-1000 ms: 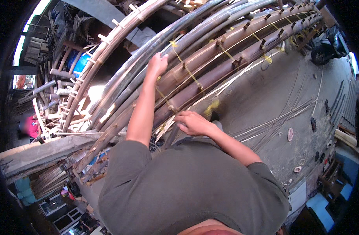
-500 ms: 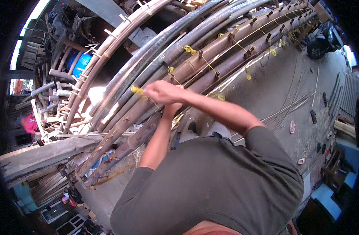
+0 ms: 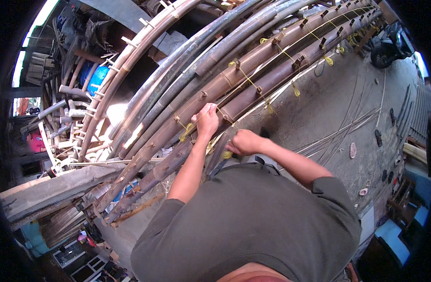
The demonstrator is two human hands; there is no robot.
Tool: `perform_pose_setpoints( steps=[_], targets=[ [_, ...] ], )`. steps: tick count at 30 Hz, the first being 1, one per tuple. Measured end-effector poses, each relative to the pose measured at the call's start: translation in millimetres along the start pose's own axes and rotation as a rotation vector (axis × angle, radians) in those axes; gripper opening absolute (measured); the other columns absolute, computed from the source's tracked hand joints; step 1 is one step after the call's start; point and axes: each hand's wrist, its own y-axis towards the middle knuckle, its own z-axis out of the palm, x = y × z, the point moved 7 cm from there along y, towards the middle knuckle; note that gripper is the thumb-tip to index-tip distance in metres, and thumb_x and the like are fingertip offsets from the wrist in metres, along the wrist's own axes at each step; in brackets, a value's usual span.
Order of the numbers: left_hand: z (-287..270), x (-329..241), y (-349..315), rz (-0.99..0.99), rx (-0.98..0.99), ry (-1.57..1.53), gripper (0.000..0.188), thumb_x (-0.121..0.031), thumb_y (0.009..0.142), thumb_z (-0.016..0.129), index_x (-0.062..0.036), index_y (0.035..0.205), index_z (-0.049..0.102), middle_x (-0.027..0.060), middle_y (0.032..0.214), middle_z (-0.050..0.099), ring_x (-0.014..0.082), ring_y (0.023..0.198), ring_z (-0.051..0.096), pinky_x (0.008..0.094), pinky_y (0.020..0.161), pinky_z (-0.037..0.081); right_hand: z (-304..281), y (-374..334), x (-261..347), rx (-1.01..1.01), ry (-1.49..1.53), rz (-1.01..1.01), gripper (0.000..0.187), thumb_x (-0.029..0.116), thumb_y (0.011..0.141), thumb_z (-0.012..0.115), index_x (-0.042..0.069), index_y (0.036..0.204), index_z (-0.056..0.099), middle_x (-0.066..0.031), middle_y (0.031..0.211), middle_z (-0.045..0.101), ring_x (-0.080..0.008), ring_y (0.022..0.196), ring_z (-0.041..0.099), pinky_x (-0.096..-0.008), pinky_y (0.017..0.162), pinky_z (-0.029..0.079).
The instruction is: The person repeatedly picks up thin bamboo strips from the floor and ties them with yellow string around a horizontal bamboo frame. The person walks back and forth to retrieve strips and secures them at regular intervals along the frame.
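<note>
Two long bamboo poles, an upper pole (image 3: 187, 110) and a lower pole (image 3: 264, 96), lie side by side with short pegs set along them. Thin yellow cord (image 3: 247, 77) runs between the pegs, with small loose bundles hanging from it. My left hand (image 3: 207, 121) is closed at the upper pole, its fingers pinched near a peg; whatever they grip is hidden. To the right and nearer my body, my right hand (image 3: 246, 142) is closed round a yellow cord bundle (image 3: 228, 154), part of which shows below the fingers. Another yellow bundle (image 3: 186, 133) hangs beside my left hand.
Several more curved bamboo poles (image 3: 187, 61) lie beyond the pegged pair. A concrete ledge (image 3: 60, 185) runs along the left. A motorbike (image 3: 389, 47) stands at the far right. Long thin strips (image 3: 337, 129) and sandals (image 3: 352, 151) lie on the floor.
My right hand has moved from above the upper pole, over my left wrist, to the right and toward my body, carrying the yellow cord bundle. My left hand stays near the poles.
</note>
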Motion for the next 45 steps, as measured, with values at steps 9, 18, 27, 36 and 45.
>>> perform_pose_setpoints(
  steps=[9,18,27,36,45],
  targets=[
    [-71.9,-29.9,104.0,0.010,-0.151,-0.410,0.030,-0.021,0.098,0.048,0.0013,0.092,0.068,0.0120,0.068,0.067,0.0195,0.064,0.064,0.0329,0.061,0.047,32.4,-10.2,-11.8,-0.247,-0.161,0.100,0.045,0.034,0.090,0.055,0.006,0.055,0.060,-0.0166,0.053,0.056,-0.0360,0.053,0.058,-0.0436,0.067,0.049],
    [-42.5,73.2,140.4,0.049,-0.050,0.048,0.040,-0.033,0.092,0.053,-0.0012,0.114,0.062,0.0211,0.095,0.069,0.0360,0.091,0.066,0.0449,0.082,0.049,37.4,11.5,32.0,-0.265,-0.219,0.187,0.035,0.035,0.092,0.055,0.004,0.098,0.069,-0.0173,0.098,0.067,-0.0299,0.093,0.064,-0.0402,0.084,0.049],
    [-102.7,130.8,-36.5,-0.018,0.177,0.012,0.033,-0.024,0.094,0.051,0.0004,0.114,0.063,0.0237,0.102,0.067,0.0355,0.096,0.066,0.0423,0.084,0.050,118.6,48.7,56.1,-0.288,2.038,0.694,0.032,0.036,0.099,0.048,0.014,0.120,0.058,-0.0016,0.098,0.063,-0.0138,0.087,0.059,-0.0306,0.083,0.048],
    [5.6,215.7,-56.2,0.155,-0.062,-0.762,0.044,-0.021,0.091,0.057,-0.0032,0.130,0.049,0.0205,0.134,0.052,0.0334,0.128,0.046,0.0424,0.105,0.037,7.3,207.0,132.3,-0.402,0.486,0.079,0.033,0.031,0.098,0.045,0.005,0.091,0.063,-0.0089,0.084,0.059,-0.0193,0.080,0.055,-0.0377,0.076,0.044],
    [-72.2,116.9,-64.4,0.072,-0.056,-0.278,0.029,-0.027,0.097,0.052,-0.0019,0.097,0.067,0.0253,0.088,0.065,0.0436,0.086,0.063,0.0485,0.073,0.049,-14.2,226.5,21.3,-0.344,1.174,0.261,0.047,0.047,0.097,0.050,0.006,0.079,0.066,-0.0036,0.073,0.061,-0.0148,0.069,0.056,-0.0334,0.067,0.045]
  ],
)
